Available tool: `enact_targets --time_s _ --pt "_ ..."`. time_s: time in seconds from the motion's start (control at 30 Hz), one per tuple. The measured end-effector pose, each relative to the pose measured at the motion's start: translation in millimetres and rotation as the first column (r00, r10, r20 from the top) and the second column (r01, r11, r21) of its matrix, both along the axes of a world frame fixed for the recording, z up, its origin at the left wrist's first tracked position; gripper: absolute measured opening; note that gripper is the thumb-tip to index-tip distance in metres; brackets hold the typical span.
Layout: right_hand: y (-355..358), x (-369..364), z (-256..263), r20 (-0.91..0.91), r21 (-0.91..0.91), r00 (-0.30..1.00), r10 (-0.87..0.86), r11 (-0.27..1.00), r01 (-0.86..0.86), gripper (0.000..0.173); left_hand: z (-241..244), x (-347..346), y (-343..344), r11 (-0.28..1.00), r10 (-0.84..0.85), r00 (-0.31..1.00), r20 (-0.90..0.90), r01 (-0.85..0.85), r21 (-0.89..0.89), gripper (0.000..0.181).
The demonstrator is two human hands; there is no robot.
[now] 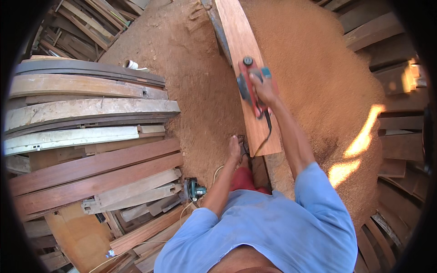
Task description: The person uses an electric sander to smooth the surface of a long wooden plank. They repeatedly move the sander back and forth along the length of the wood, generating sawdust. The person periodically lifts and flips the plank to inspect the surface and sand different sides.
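Note:
My right hand [263, 89] grips the handle of a red electric hand planer [256, 106], which has a black front knob. The planer sits on the face of a long reddish-brown wooden board [263, 134]. A dark power cord [269, 127] loops back from the planer over the board's near end. My left hand [234, 148] hangs low beside the left edge of that near end, off the planer. Its fingers are partly hidden, so I cannot see whether they hold the dark cord close by.
Stacked planks [92, 105] fill the left side. A teal circular saw [194, 189] lies near the lower planks, with a pale cord [186, 208] beside it. Shavings [314, 78] cover the floor; more timber [399, 146] lies right. A white cup-like container [130, 64] rests upper left.

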State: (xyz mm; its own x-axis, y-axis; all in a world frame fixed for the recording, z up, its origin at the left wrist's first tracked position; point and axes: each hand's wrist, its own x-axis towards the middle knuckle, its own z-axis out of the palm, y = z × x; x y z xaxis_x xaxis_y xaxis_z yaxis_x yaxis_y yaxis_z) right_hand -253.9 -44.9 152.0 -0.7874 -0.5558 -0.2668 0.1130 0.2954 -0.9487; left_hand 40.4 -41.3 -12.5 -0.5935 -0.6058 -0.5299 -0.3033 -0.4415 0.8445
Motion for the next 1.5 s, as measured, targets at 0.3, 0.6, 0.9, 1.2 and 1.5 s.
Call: enact_targets --time_s 0.3,0.6,0.9,1.2,1.5 --pt "201.4 187.7 47.2 0.099 0.073 0.967 0.236 0.967 -0.244 0.057 190.1 -54.2 -29.5 0.104 -0.538 0.805 0.251 0.358 -0.928 0.043" --pt "267.3 225.3 83.7 0.095 0.047 0.958 0.27 0.96 -0.275 0.058 213.8 -73.6 2.8 -0.421 -0.753 0.196 0.628 0.589 -0.689 0.025" --pt "251.0 229.7 89.3 -0.047 0.008 0.98 0.192 0.981 -0.192 0.044 208.4 -71.3 11.2 -0.255 -0.668 0.405 0.624 0.664 -0.703 0.026" --pt "228.4 240.7 46.9 0.191 -0.014 0.968 0.164 0.986 -0.164 0.053 67.4 -49.5 -67.8 0.666 -0.143 0.989 -0.022 0.08 -0.741 0.066" --pt "167.0 178.5 37.7 0.007 0.132 0.999 0.052 0.99 -0.052 0.058 66.6 -54.7 -16.1 0.933 0.113 0.98 0.165 -0.162 0.32 0.096"
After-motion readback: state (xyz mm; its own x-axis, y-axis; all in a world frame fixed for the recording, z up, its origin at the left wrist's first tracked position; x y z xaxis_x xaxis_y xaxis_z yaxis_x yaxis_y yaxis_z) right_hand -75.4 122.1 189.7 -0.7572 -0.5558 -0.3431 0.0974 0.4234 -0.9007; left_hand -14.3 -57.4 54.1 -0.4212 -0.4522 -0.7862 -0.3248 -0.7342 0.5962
